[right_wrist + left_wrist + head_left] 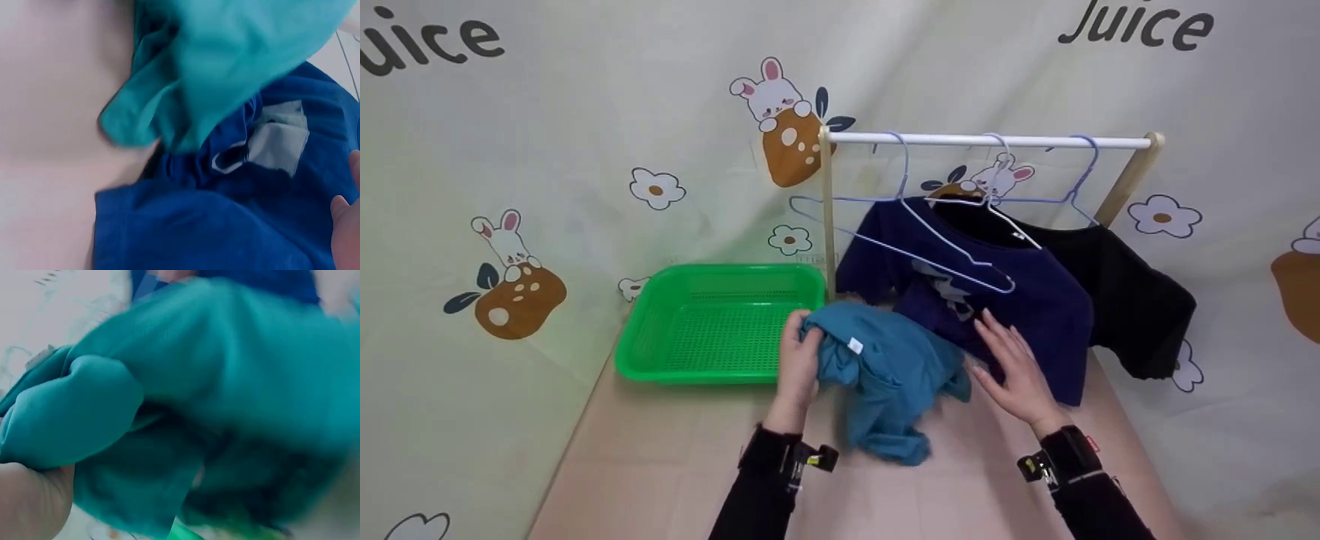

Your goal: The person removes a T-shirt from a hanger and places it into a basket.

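Observation:
A teal garment (892,367) with a small white tag hangs bunched from my left hand (800,360), whose fingers pinch its upper left edge. In the left wrist view the teal cloth (169,354) fills most of the picture, with part of the hand (34,500) at the lower left. My right hand (1020,379) has its fingers spread, just right of the teal cloth and in front of a navy shirt (1057,315). The right wrist view shows that hand (346,230) at the right edge, over the navy cloth (197,225), holding nothing.
A green basket (720,375) stands left of a rack with a white rail (945,140). The navy shirt and a black shirt (1147,315) hang there. An empty hanger (904,187) hangs at the rail's left part, in front of the navy shirt. Behind is a printed curtain (585,97).

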Demonstrator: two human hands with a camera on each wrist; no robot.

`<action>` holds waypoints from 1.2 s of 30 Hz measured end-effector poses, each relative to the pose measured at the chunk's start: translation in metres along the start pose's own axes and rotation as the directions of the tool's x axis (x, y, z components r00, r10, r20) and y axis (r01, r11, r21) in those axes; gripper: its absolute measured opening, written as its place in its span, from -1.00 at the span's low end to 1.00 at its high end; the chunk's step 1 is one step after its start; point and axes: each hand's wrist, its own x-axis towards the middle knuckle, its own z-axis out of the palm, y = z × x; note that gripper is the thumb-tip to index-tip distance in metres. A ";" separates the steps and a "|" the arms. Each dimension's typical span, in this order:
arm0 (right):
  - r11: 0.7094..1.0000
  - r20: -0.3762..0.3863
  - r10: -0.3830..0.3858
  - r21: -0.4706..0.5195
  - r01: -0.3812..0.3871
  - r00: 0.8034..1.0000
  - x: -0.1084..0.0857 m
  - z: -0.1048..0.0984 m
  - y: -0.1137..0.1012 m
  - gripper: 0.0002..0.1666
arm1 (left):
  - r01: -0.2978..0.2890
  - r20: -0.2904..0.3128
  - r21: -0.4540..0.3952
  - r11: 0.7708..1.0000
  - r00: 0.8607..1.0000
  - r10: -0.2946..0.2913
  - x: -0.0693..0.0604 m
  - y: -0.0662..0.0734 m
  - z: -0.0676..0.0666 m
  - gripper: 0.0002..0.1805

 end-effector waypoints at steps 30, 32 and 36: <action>0.994 -0.066 0.094 -0.056 -0.098 0.993 -0.016 -0.040 0.016 -0.20 | -0.183 -0.201 -0.049 0.982 0.965 0.169 0.108 0.133 -0.085 -0.87; 0.994 -0.068 0.089 -0.060 -0.093 0.994 -0.016 -0.040 0.017 -0.21 | -0.124 -0.219 0.004 0.992 0.968 0.122 0.109 0.116 -0.092 -0.88; 0.994 -0.064 0.085 -0.066 -0.089 0.994 -0.015 -0.041 0.018 -0.21 | -0.031 -0.241 0.117 0.993 0.969 0.059 0.109 0.083 -0.104 -0.84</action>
